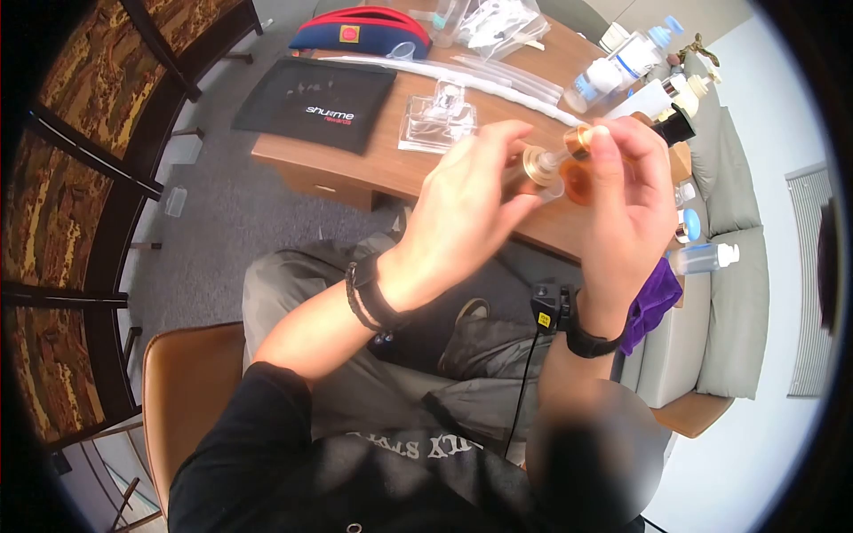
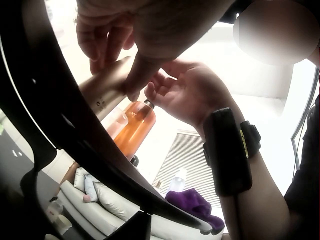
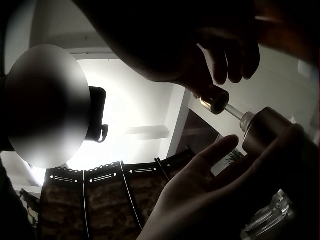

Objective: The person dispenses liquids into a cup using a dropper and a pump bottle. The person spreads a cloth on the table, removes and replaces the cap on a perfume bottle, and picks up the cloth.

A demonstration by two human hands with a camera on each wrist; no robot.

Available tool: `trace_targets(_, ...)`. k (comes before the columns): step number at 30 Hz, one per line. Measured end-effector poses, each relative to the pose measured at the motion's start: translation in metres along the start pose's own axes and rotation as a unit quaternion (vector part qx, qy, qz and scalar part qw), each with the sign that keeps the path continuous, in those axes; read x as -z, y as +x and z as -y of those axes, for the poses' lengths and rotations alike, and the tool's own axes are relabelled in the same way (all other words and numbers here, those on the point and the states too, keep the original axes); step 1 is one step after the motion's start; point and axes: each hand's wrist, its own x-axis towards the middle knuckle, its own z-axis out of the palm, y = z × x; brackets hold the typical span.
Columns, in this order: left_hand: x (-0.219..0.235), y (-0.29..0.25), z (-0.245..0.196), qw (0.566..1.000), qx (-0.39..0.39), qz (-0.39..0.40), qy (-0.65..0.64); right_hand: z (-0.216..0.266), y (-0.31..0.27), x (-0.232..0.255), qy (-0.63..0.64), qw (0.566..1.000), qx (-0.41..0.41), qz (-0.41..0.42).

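Observation:
My left hand (image 1: 466, 200) grips a small bottle (image 3: 267, 131) with a gold neck, its body wrapped by the fingers and thumb. My right hand (image 1: 629, 191) pinches a gold dropper cap (image 1: 577, 140) between thumb and fingers. From the cap, a clear glass pipette (image 3: 234, 111) reaches into the bottle's mouth, with part of the glass showing between cap and neck. In the left wrist view an orange bottle (image 2: 136, 131) stands beyond both hands, partly hidden by the table edge.
On the wooden table (image 1: 391, 164) are a black pouch (image 1: 311, 107), a navy and red case (image 1: 360, 34), a clear acrylic holder (image 1: 435, 124) and a long white strip (image 1: 480, 84). Several bottles stand at the right, near a purple cloth (image 1: 656, 298).

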Motion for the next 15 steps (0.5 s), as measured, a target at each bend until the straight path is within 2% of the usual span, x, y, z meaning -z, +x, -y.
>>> trace_targets(6,0.0,0.0,-0.001,1.0,-0.019,-0.007,-0.004,0.004,0.003,0.003,0.001,1.0,0.026,-0.014)
trace_targets(15,-0.001,0.0,-0.001,0.999,-0.046,-0.011,0.001,0.016,0.004,0.006,0.023,0.999,0.013,-0.043)
